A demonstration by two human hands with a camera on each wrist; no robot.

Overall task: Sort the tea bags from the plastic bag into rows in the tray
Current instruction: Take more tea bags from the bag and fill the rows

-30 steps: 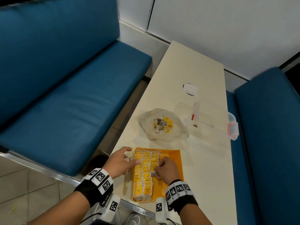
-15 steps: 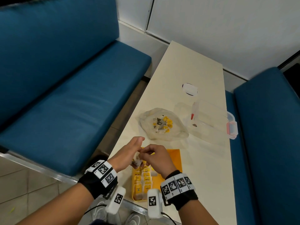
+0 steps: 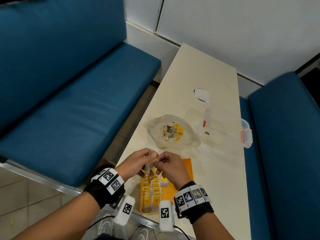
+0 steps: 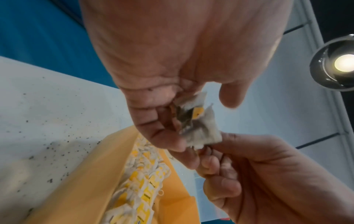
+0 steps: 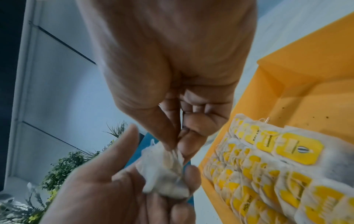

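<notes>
Above the far end of the orange tray [image 3: 186, 168], both hands hold a small clump of tea bags [image 3: 151, 165]. My left hand [image 3: 138, 161] grips the clump [image 4: 198, 125] in its curled fingers. With thumb and forefinger, my right hand [image 3: 168, 163] pinches one corner of a bag [image 5: 175, 153] in the clump. Two rows of yellow-tagged tea bags [image 3: 152, 189] lie along the tray's left side [image 5: 268, 166]. Farther back, the open plastic bag [image 3: 173, 132] still holds several tea bags.
A clear lidded container [image 3: 225, 129] with pink clips stands right of the plastic bag, with a small white object [image 3: 201, 94] beyond it. Blue benches [image 3: 69, 110] flank the narrow table [image 3: 216, 179]. The tray's right half is bare orange [image 5: 316, 98].
Both hands have lifted off the tray and met above its far end. The right hand left the rows and now pinches the clump that the left hand holds.
</notes>
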